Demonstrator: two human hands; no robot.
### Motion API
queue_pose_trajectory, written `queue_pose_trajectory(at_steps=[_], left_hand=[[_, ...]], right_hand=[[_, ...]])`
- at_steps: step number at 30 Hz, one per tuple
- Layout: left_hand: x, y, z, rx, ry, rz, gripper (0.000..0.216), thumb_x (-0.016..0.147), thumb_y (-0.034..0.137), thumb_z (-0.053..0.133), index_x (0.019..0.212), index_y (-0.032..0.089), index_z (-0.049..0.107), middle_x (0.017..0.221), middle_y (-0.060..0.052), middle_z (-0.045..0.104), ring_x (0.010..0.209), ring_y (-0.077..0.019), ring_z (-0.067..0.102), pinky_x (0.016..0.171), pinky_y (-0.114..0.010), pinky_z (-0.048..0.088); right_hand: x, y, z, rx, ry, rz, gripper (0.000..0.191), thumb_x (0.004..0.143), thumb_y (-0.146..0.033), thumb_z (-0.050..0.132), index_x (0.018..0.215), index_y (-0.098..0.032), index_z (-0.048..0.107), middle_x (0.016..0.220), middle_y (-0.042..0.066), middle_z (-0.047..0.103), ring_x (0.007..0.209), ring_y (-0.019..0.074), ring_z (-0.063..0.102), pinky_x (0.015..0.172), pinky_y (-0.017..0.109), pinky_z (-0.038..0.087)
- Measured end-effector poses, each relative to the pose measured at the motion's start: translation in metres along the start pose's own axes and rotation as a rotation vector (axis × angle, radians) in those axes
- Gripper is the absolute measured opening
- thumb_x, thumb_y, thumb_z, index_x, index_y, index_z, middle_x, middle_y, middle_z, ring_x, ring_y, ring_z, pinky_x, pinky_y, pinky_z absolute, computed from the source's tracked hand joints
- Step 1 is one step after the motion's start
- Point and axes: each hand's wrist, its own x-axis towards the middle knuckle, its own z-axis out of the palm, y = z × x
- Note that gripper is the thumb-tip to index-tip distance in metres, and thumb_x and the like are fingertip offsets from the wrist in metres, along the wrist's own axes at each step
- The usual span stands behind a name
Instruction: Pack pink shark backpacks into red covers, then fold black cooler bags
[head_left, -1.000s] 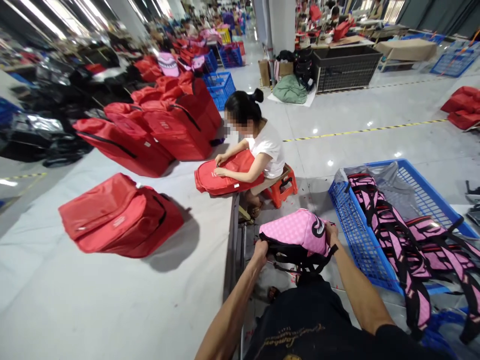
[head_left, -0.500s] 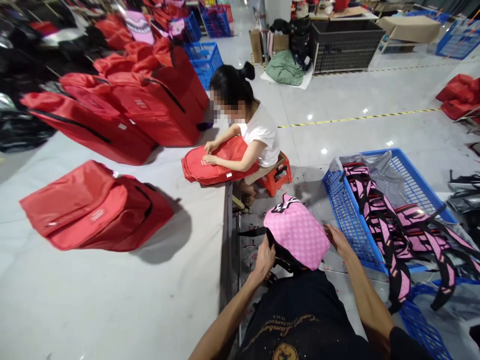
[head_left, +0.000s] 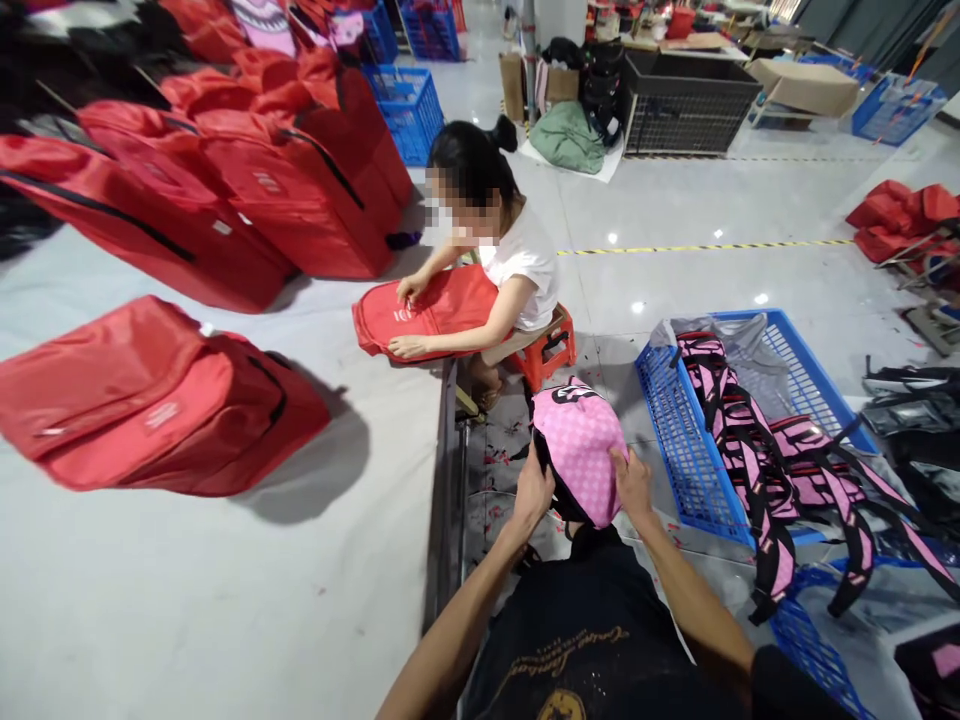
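I hold a pink checked backpack (head_left: 577, 445) upright in front of me, its black inside facing down. My left hand (head_left: 534, 490) grips its left lower edge, fingers curled into the black opening. My right hand (head_left: 632, 482) is pressed on its right side, fingers wrapped over the pink fabric. Both forearms reach out from the bottom of the view over my dark shirt.
A blue crate (head_left: 690, 440) with several pink-and-black bag parts (head_left: 757, 450) lies to my right. A grey table (head_left: 225, 560) on my left bears red bags (head_left: 142, 400). Beyond it, a person in white (head_left: 517, 280) sits on a red stool (head_left: 551, 350) handling a red bag (head_left: 431, 310).
The pink backpack has been turned from lying sideways to standing on end, closer between my hands. My right hand moved in from its right edge onto its side. The view tilted down and left.
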Motion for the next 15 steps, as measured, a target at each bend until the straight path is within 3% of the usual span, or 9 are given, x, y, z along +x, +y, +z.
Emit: queue_pose_trajectory(at_steps=[4, 9, 13, 15], left_hand=[[-0.004, -0.006, 0.002, 0.117, -0.055, 0.125, 0.093, 0.079, 0.001, 0.062, 0.169, 0.018, 0.050, 0.156, -0.019, 0.070, 0.145, -0.0407, 0.066, 0.126, -0.045, 0.046], [-0.017, -0.023, 0.006, 0.141, -0.173, 0.184, 0.112, 0.074, -0.002, 0.057, 0.180, 0.023, 0.032, 0.181, -0.014, 0.043, 0.158, -0.0356, 0.054, 0.133, -0.043, 0.039], [-0.018, -0.039, 0.006, 0.118, -0.082, 0.129, 0.115, 0.078, 0.007, 0.063, 0.182, 0.014, 0.016, 0.189, -0.017, 0.019, 0.175, -0.0319, 0.022, 0.139, -0.042, 0.028], [-0.017, -0.043, 0.005, 0.088, -0.100, 0.061, 0.117, 0.075, 0.008, 0.067, 0.181, 0.013, 0.017, 0.187, -0.019, 0.025, 0.173, -0.0326, 0.027, 0.139, -0.042, 0.029]], right_hand=[[-0.006, 0.020, 0.013, -0.031, 0.039, 0.014, 0.049, 0.090, -0.077, 0.045, 0.079, -0.030, 0.050, 0.074, 0.011, 0.063, 0.079, 0.0334, 0.064, 0.082, 0.045, 0.047], [-0.026, 0.041, 0.012, -0.023, 0.030, 0.070, 0.045, 0.092, -0.071, 0.043, 0.076, -0.030, 0.049, 0.071, 0.010, 0.058, 0.080, 0.0373, 0.064, 0.077, 0.047, 0.045], [-0.030, 0.038, 0.004, 0.014, -0.016, 0.028, 0.042, 0.093, -0.067, 0.048, 0.076, -0.030, 0.055, 0.070, 0.010, 0.058, 0.074, 0.0364, 0.062, 0.075, 0.049, 0.045], [-0.034, 0.031, 0.000, 0.025, -0.013, 0.012, 0.042, 0.093, -0.067, 0.050, 0.076, -0.030, 0.058, 0.070, 0.010, 0.060, 0.072, 0.0366, 0.062, 0.075, 0.049, 0.045]])
